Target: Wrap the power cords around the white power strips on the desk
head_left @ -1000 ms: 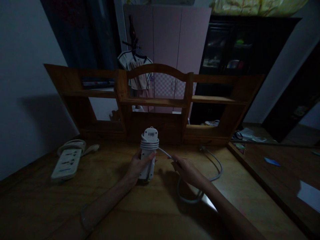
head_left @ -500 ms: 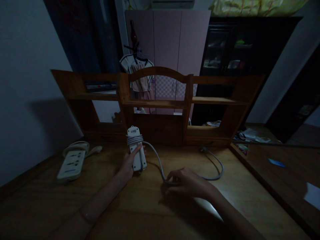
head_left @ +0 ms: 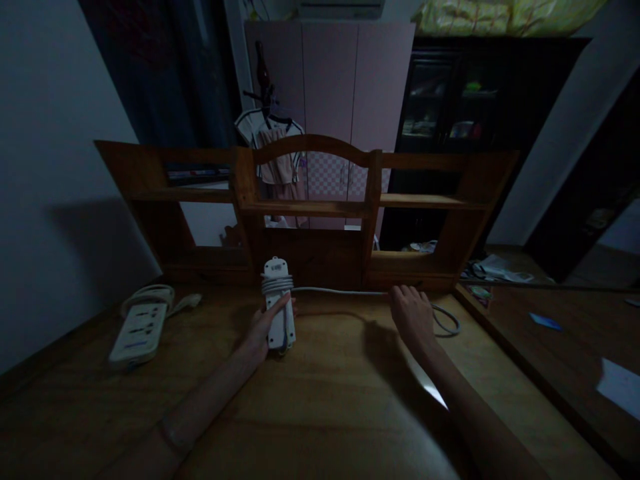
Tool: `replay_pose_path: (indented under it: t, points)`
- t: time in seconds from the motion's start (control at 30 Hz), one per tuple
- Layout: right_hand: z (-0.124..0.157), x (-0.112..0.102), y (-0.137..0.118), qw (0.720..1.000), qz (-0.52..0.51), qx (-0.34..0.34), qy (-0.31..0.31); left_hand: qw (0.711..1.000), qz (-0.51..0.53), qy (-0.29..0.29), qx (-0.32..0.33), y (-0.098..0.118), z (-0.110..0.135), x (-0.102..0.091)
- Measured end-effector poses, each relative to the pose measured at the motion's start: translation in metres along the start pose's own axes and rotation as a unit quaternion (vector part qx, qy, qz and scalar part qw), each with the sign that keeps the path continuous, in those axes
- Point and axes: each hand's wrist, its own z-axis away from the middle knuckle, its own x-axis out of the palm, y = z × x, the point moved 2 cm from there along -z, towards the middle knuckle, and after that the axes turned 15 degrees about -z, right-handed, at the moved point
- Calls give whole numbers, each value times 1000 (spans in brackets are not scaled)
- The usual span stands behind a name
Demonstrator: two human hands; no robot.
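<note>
My left hand [head_left: 263, 328] grips a white power strip [head_left: 278, 319], its back turned to me and its upper end tilted away. Several turns of grey power cord [head_left: 277, 285] are wrapped round its upper part. From the wraps the cord stretches almost straight to the right, into my right hand [head_left: 413, 313], which is closed on it above the table. Past that hand the cord loops round on the right; its plug is hidden. A second power strip [head_left: 139, 330] lies face up at the left, its own cord coiled behind it.
A wooden shelf unit [head_left: 310, 208] runs along the back of the wooden table [head_left: 310, 407]. At the right, beyond a raised edge, lie a blue card [head_left: 545, 321] and a white sheet of paper [head_left: 621, 387]. A wall [head_left: 60, 253] borders the table's left side.
My right hand has moved right and away from me, pulling the slack, curved cord out straight. The power strip stays in my left hand, shifted slightly.
</note>
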Motion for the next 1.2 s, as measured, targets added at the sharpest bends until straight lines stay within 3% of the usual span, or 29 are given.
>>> replay_pose_path:
  t: [0.13,0.23,0.33,0.43,0.57,0.67,0.8,0.83,0.87,0.97,1.03,1.1,1.2]
  points:
    - [5,14,12,1000,25,10,1,996,-47,-73,9,1,17,12]
    - [8,24,10,1000,-11,-24,1,992,-63,-107,10,3,25,17]
    - [10,28,-8,989,-118,-85,-11,989,-65,-128,23,5,29,21]
    - [16,26,-37,961,-229,-144,-59,986,-72,-146,33,6,34,26]
    - [26,15,-68,927,-322,-141,-133,979,-89,-172,59,7,41,33]
    - [29,7,-77,872,-444,-82,-188,978,-106,-167,72,7,43,34]
    - [32,10,-80,751,-598,20,-280,979,-123,-136,88,7,42,34]
    - [33,13,-80,743,-601,30,-291,980,-122,-125,91,7,41,34]
    - [34,17,-80,756,-587,30,-287,982,-122,-113,90,7,40,33]
    - [36,23,-78,867,-452,-21,-207,987,-122,-91,53,4,36,29]
    - [37,23,-79,924,-337,-72,-167,988,-118,-93,19,1,32,27]
    - [37,20,-81,949,-255,-113,-150,988,-116,-99,2,-1,29,26]
    - [35,7,-80,957,-213,-163,-110,983,-148,-108,16,0,30,27]
